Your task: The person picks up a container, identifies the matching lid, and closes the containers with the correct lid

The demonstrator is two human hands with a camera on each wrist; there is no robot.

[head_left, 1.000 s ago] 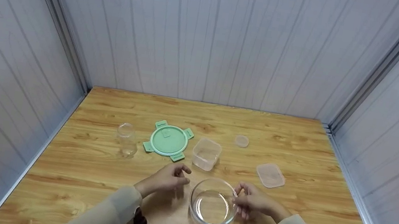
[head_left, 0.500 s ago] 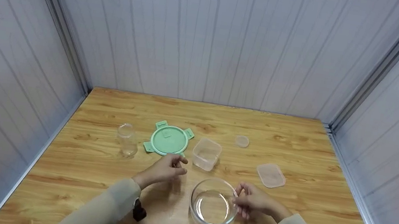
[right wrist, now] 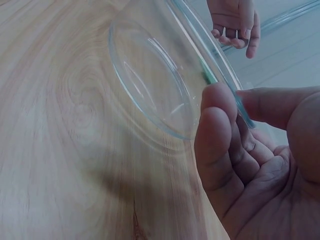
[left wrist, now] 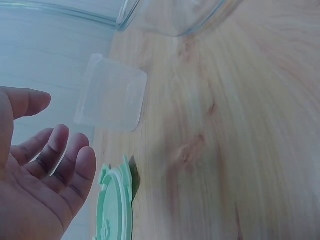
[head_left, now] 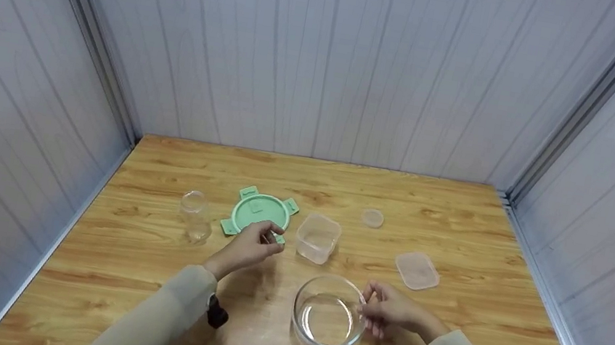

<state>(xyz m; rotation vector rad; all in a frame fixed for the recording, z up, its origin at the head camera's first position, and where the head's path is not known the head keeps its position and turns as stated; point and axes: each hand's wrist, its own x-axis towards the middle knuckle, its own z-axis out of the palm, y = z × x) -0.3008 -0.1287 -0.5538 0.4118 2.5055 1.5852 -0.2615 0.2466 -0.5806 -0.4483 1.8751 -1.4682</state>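
My right hand [head_left: 393,312] pinches the rim of a round glass bowl [head_left: 324,344] between thumb and fingers; the bowl stands upright on the table. In the right wrist view the thumb and fingers meet across the bowl's glass rim [right wrist: 187,30]. My left hand [head_left: 248,248] hangs over the near edge of a green round lid [head_left: 260,209] with side clips, overlapping its near clip in the head view. Its fingers are loosely bent, thumb apart, with nothing between them in the left wrist view, where the lid [left wrist: 115,205] lies just below the fingertips.
A clear square plastic container [head_left: 318,238] stands right of the green lid. An upright glass jar [head_left: 196,217] is on its left. A small round lid [head_left: 373,218] and a square lid [head_left: 417,271] lie to the right. Panel walls [head_left: 327,57] enclose the wooden table [head_left: 462,217].
My left hand has moved away from the bowl, leftward and forward, to over the green lid's near edge. The right hand stays at the bowl's rim, and the bowl has not moved.
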